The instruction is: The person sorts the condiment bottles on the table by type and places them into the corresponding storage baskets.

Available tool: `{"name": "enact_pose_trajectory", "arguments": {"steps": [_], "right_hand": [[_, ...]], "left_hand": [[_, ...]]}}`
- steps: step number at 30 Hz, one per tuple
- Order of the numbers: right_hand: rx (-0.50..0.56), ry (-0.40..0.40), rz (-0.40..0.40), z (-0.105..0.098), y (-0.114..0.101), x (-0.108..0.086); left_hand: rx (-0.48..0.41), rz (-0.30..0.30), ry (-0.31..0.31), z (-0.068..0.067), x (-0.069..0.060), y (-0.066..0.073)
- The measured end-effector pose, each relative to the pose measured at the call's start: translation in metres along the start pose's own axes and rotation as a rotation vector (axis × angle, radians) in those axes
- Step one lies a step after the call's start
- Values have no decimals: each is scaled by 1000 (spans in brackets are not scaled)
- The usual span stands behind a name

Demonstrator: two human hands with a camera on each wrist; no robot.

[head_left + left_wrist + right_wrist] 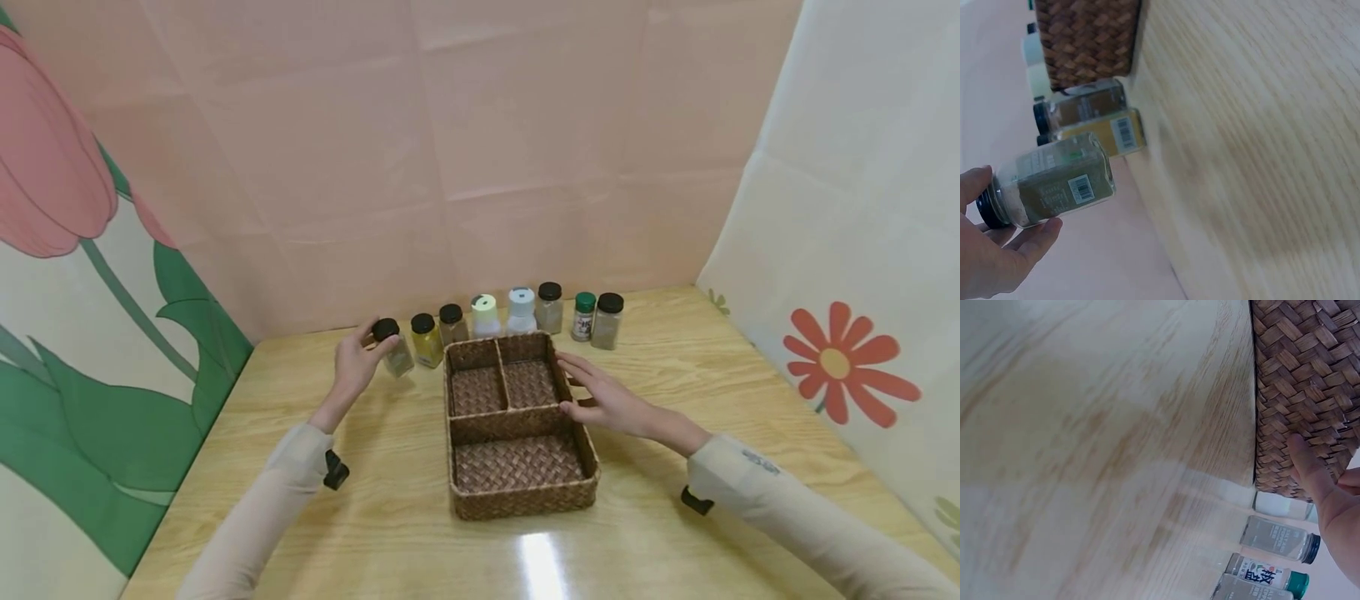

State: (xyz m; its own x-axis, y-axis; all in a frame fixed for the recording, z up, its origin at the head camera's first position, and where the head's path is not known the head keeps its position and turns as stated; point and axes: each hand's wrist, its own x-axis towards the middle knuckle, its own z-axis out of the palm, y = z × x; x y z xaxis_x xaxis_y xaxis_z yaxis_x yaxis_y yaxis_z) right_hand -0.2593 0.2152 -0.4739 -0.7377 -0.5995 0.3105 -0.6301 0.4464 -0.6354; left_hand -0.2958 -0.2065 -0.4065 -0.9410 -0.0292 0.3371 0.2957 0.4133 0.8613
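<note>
My left hand [356, 364] grips a glass spice jar [1063, 181] with a black lid by its top, fingers and thumb around the lid and neck. In the head view that jar tilts at the left end of a row of jars. A brown woven basket [525, 502] with three compartments sits mid-table, and nothing lies inside them. My right hand [611, 402] rests against the basket's right side; in the right wrist view its thumb [1310, 465] presses the weave with the other fingers partly hidden.
Behind the basket stand a yellow spice jar [427, 343], a brown one [452, 325], two white-bodied bottles with pale caps [485, 315], a black-lidded jar [550, 310], a green-capped bottle [583, 317] and another black-lidded jar [607, 321]. A pink cloth [450, 167] hangs at the back.
</note>
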Motion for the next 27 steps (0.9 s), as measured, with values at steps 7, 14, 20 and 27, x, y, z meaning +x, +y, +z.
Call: {"name": "enact_pose_trajectory", "arguments": {"steps": [7, 14, 20, 27], "right_hand": [[-2, -11, 8, -2, 1, 2], [-10, -7, 12, -2, 1, 2], [-25, 0, -19, 0, 0, 2], [-20, -1, -20, 0, 1, 1]], "left_hand": [[1, 30, -14, 1, 1, 16], [-45, 69, -57, 8, -2, 29], [-54, 84, -80, 16, -1, 34], [-97, 104, -95, 25, 4, 43]]}}
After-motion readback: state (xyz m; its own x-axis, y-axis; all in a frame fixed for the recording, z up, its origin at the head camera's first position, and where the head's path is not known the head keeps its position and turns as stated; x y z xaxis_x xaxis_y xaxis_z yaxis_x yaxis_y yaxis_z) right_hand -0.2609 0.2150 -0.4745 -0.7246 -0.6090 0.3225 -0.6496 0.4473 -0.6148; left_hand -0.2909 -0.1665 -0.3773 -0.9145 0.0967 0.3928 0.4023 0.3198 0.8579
